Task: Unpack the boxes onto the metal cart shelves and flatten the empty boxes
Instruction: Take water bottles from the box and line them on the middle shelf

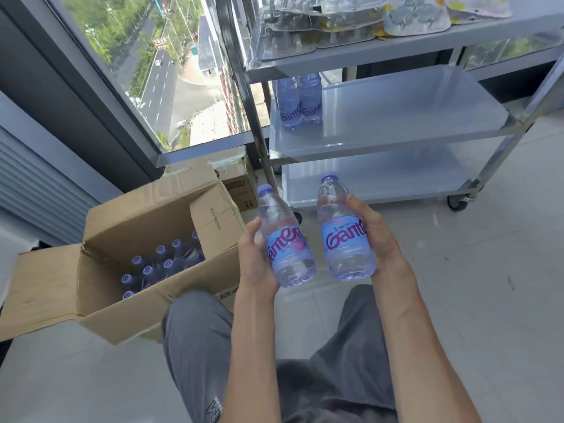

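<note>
You had one water bottle [287, 239] in your left hand [254, 254], fingers curled round its label, and a second bottle [346, 230] in your right hand [374, 236], wrapped the same way. Both bottles were held up in front of you, caps pointing toward the metal cart [262, 141], clear of the floor and of each other.

Progress looked early. Only two bottles [300, 100] stood on the middle shelf [396, 117], tucked in its back-left corner, touching each other. The bottom shelf [381, 178] showed nothing on it in the part you could see. The top shelf [412, 47] held crumpled clear plastic packaging [335, 16], contents hard to tell.

The open cardboard box [128, 270] sat on the floor to your left, flaps out, with roughly eight purple caps [152, 267] showing inside, so most of it was left to unload. A second box [238, 181] sat behind it beside the cart leg, apparently untouched; whether it was full, you couldn't tell.

No flattened box was in view, so that part was probably not started. My read: next these two go on a shelf, then many more trips.
</note>
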